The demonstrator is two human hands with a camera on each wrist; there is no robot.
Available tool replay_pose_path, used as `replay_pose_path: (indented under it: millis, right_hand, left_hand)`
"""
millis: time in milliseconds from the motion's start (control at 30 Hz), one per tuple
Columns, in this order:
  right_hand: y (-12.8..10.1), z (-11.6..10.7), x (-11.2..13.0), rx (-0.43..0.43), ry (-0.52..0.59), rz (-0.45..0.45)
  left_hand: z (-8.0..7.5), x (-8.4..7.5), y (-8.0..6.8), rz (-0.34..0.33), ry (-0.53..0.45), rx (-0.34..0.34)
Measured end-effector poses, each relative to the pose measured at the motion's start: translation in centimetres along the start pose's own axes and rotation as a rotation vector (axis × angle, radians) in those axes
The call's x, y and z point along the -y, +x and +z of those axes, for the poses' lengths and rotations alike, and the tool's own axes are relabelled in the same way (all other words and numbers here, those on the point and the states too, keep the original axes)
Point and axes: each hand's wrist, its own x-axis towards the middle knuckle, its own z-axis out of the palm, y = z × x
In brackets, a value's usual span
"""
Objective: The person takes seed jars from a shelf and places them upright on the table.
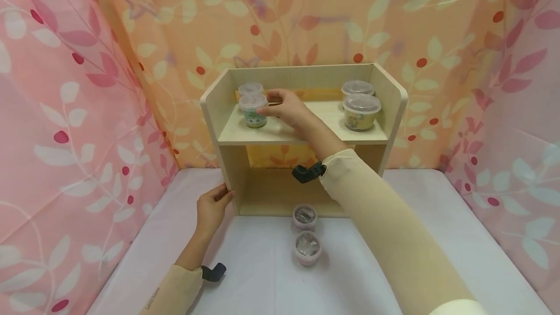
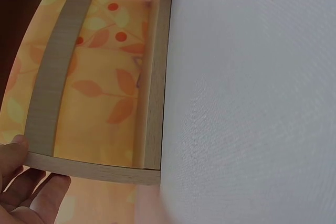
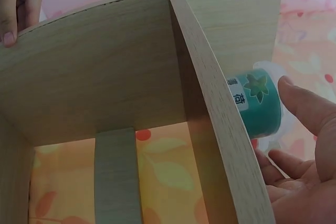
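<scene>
Up on the wooden shelf (image 1: 284,133), head view: right hand (image 1: 288,108) stretched across, thumb and fingers spread, thumb at the green-labelled lidded cup (image 1: 253,118); two small tubs (image 1: 307,251) on the counter (image 1: 262,271) show dark, crinkled contents. Left wrist view: left hand (image 2: 26,199) pinches the shelf's side panel! Right wrist view: cup beside thumb, other fingers apart below.

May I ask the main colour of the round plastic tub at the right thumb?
The tub is mainly teal, clearest in the right wrist view.
</scene>
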Motion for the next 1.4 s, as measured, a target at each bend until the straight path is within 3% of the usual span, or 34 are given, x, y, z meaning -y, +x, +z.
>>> replay_pose_path:
  millis: [333, 667, 867, 1400]
  right_hand:
    - [0.5, 1.3, 0.1, 0.019, 0.022, -0.051]
    - [0.5, 2.3, 0.4, 0.006, 0.067, -0.030]
    - [0.1, 2.4, 0.4, -0.025, 0.039, -0.013]
    - [-3.9, 3.2, 1.2, -0.050, 0.104, -0.109]
  left_hand:
    - [0.0, 0.1, -0.2, -0.012, -0.004, 0.001]
    - [0.2, 0.0, -0.2, -0.006, -0.008, -0.009]
    - [0.3, 0.0, -0.3, 0.005, -0.011, -0.013]
    - [0.1, 0.1, 0.0, 0.012, -0.003, -0.013]
